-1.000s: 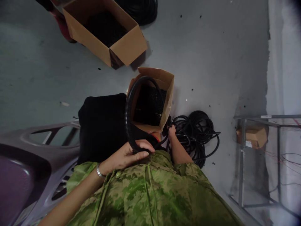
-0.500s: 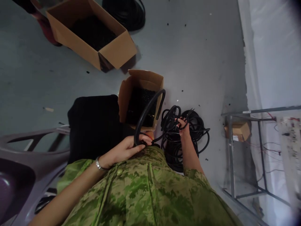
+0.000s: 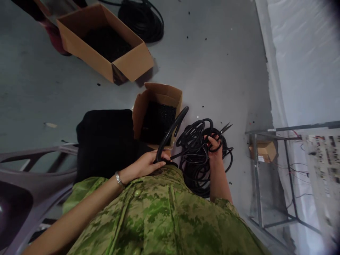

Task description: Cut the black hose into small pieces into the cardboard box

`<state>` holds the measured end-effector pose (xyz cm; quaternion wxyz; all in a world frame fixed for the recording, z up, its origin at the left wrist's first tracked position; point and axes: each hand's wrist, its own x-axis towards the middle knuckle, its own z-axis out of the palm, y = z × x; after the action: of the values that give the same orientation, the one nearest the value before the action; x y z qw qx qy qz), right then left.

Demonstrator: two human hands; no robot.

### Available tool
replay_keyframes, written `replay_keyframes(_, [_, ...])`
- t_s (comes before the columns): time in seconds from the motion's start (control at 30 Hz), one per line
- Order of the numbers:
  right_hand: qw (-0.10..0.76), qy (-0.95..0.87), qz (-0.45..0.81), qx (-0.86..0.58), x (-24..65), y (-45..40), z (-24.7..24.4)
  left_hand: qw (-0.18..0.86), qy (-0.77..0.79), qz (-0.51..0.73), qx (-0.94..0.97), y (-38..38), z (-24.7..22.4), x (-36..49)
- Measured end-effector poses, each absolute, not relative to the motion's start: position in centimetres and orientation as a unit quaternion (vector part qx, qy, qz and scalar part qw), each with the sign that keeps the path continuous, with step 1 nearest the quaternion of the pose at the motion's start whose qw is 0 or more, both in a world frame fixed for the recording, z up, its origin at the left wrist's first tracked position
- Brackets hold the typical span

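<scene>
My left hand [image 3: 152, 163] is closed round the lower end of a black corrugated tube [image 3: 170, 132], close to my waist. The tube arches up over the right edge of a small cardboard box [image 3: 137, 113] that holds black material. To the right, my right hand [image 3: 214, 144] is closed on scissors [image 3: 225, 128], whose blades point up and to the right, slightly apart. Loops of black tubing [image 3: 193, 136] lie against that hand's fingers; whether it grips them too is unclear. More coils [image 3: 198, 173] lie on the floor beneath.
A larger cardboard box [image 3: 132, 62] with black contents stands ahead on the left, beside another black coil [image 3: 140, 21]. A person's foot [image 3: 55, 37] is near it. At left is a chair [image 3: 39, 166]; at right, a metal frame [image 3: 256, 170] and a small box [image 3: 262, 151].
My right hand has moved slightly right, and the scissors now show more clearly beyond the fingers. The loops beside it have shifted and spread. My left hand still holds the tube.
</scene>
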<state>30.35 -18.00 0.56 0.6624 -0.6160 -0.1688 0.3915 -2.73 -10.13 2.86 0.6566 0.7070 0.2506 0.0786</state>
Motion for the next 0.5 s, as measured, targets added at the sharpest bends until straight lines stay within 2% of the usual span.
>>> replay_keyframes(0.23, [0.66, -0.173, 0.418, -0.599, 27.8, -18.7, 3.1, 0.626, 0.22, 0.088, 0.743, -10.0, 2.8, -2.6])
replay_keyframes(0.5, [0.586, -0.237, 0.544, -0.552, 24.0, -20.0, 5.1, 0.541, 0.176, 0.102, 0.816, -8.0, 2.8, 0.1])
